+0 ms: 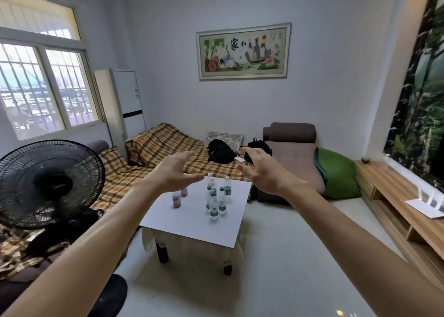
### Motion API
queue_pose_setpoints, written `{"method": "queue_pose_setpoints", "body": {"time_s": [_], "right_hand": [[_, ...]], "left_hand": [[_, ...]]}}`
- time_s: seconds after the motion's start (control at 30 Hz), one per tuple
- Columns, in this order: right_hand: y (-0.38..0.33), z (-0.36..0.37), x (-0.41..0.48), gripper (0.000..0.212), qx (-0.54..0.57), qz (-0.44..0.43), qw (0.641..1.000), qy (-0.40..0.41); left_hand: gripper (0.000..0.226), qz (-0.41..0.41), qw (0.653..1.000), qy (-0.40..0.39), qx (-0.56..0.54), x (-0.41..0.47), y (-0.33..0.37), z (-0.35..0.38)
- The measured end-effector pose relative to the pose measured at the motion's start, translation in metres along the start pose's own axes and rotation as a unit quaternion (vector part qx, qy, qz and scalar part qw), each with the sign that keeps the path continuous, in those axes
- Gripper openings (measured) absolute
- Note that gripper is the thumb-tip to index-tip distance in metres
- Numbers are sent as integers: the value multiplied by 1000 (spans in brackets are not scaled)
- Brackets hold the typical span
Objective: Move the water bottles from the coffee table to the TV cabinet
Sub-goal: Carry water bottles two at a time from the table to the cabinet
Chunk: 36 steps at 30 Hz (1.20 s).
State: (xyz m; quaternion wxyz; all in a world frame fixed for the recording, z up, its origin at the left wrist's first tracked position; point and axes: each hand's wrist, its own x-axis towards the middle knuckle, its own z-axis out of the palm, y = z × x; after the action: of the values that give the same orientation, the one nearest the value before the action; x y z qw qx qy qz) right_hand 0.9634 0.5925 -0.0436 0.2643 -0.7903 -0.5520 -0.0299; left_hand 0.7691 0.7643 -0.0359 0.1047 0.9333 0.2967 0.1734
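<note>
Several small water bottles stand upright on the white-topped coffee table [189, 223] in the middle of the room. Those with green labels and caps [213, 206] cluster near the centre; two with pinkish labels [176, 199] stand to their left. My left hand [175, 172] and my right hand [262, 170] are stretched out in front of me, fingers spread, palms facing each other, holding nothing. Both hover in the air short of the table, apart from the bottles. The wooden TV cabinet [396, 196] runs along the right wall.
A black standing fan [48, 184] is close on the left. A sofa with a plaid cover [156, 148] carries two black bags [219, 150]. A green beanbag [338, 175] lies between sofa and cabinet. Folded papers [427, 206] rest on the cabinet top. Pale floor [288, 256] surrounds the table.
</note>
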Motion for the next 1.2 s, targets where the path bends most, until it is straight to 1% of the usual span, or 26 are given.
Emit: {"method": "queue_pose_setpoints", "body": {"time_s": [0.13, 0.27, 0.43, 0.6, 0.77, 1.0, 1.2], "right_hand": [[20, 23, 48, 65, 7, 15, 1000, -3], [31, 47, 104, 64, 1, 38, 999, -2], [31, 71, 185, 63, 13, 61, 998, 7], [26, 94, 255, 62, 14, 65, 998, 0], [37, 126, 312, 62, 1, 64, 998, -10], [78, 174, 385, 63, 1, 81, 996, -29], [128, 201, 451, 62, 10, 95, 995, -39]], "left_hand": [[86, 8, 1000, 11, -19, 50, -21, 15], [88, 19, 1000, 12, -17, 101, -58, 25], [86, 21, 999, 15, -28, 168, -112, 16], [87, 14, 999, 4, -42, 233, -161, 13], [84, 23, 999, -12, -45, 286, -195, 38], [84, 23, 997, -46, -52, 366, -238, 83], [85, 30, 997, -61, -32, 443, -254, 113]]}}
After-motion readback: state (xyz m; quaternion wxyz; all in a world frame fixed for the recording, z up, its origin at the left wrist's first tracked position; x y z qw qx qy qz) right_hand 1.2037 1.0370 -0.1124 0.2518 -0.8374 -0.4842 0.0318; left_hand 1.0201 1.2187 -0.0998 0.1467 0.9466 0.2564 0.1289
